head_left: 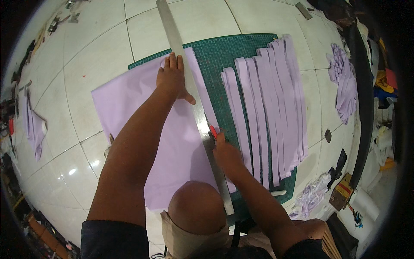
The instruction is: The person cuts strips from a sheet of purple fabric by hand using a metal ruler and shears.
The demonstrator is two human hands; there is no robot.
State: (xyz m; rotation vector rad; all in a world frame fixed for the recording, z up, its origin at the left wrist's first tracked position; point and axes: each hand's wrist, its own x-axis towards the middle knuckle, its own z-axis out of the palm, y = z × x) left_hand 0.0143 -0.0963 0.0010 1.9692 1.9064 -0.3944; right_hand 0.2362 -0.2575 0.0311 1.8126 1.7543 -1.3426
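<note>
- Pressing with the left hand (173,80), spread flat and open, on a long, narrow, silver metal ruler (199,114).
- Gripping in the closed right hand (227,154) a small, red-and-black hand tool (213,131), just beside the ruler's right edge.
- Under the ruler, spread partly over a green gridded cutting mat (213,56): a broad sheet of smooth lilac fabric (172,151).
- Right of the tool, mostly on the mat: long, narrow lilac fabric strips (280,99), side by side.
- Underneath: glossy white tiled floor (258,17).

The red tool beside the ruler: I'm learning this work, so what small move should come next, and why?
The right hand should probably guide the red tool along the ruler: the tool sits beside its edge, and the left hand rests on the ruler and lilac cloth.
</note>
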